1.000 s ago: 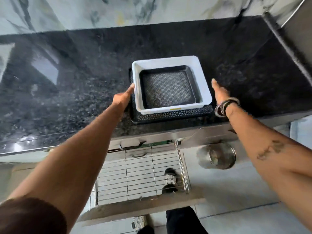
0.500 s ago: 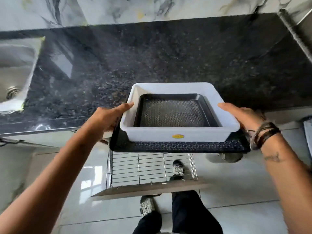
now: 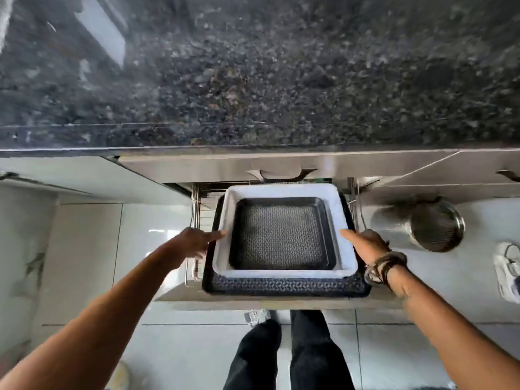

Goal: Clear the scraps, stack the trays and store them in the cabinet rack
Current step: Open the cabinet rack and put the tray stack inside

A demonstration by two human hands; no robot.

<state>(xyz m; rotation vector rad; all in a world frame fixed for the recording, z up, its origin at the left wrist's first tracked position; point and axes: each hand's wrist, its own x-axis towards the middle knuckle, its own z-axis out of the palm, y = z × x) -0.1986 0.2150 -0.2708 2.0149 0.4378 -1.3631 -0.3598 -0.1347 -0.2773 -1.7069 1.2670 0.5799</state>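
A stack of three trays sits low over the pulled-out wire cabinet rack [image 3: 197, 220]: a wide black patterned tray [image 3: 284, 287] at the bottom, a white tray [image 3: 281, 191] on it, and a smaller black mesh-patterned tray [image 3: 281, 235] inside the white one. My left hand [image 3: 194, 243] grips the stack's left side, thumb on the white rim. My right hand [image 3: 365, 243], with bracelets on its wrist, grips the right side. Most of the rack is hidden under the stack.
The black granite counter [image 3: 253, 66] runs across the top, with drawer handles [image 3: 284, 175] under its edge. A steel bin [image 3: 433, 223] stands on the tiled floor to the right, next to a white shoe [image 3: 506, 268]. My legs [image 3: 287, 353] stand in front of the open drawer.
Both hands took hold of the tray stack on the counter, lifted it off, and lowered it over the pulled-out rack. The view has tilted down.
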